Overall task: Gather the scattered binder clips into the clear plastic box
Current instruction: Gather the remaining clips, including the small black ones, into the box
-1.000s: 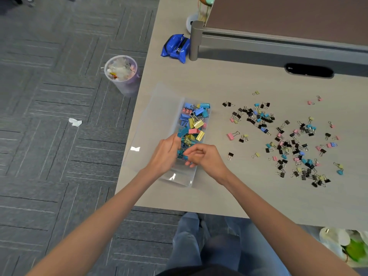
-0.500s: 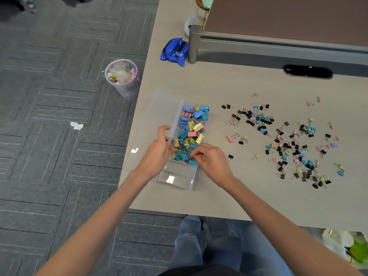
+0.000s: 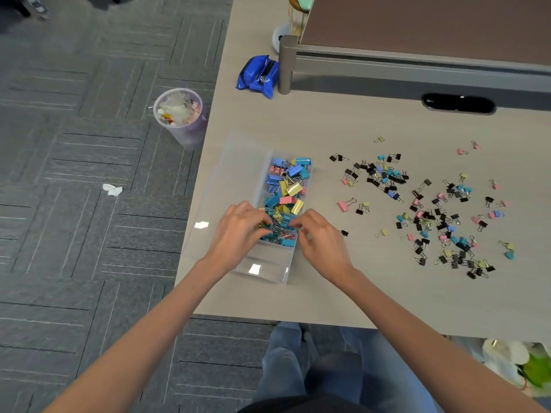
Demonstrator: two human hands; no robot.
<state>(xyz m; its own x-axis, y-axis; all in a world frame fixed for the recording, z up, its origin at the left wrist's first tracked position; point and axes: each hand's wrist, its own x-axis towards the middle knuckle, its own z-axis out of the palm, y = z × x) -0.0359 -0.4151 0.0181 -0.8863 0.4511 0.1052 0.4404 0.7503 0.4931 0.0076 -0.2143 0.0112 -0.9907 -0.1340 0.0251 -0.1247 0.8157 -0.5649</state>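
Note:
The clear plastic box (image 3: 262,271) stands near the table's left edge, its lid (image 3: 235,174) lying open to the left. Inside is a heap of larger binder clips (image 3: 290,186) in blue, yellow and pink. My left hand (image 3: 238,234) and my right hand (image 3: 323,242) meet over the box's near half, fingers curled down into the clips there. What each fingertip holds is hidden. Several small scattered clips (image 3: 432,217), black, pink, blue and yellow, lie on the table to the right of the box.
A blue pouch (image 3: 258,74) lies at the back beside the grey post (image 3: 286,65) of a raised shelf. A black cable slot (image 3: 459,103) sits in the table. On the floor to the left are a full plastic cup (image 3: 180,114) and a paper scrap (image 3: 112,189).
Both hands have moved from just above the box's near end forward into the clip heap. My left hand left the box's side and now digs into the clips with the right.

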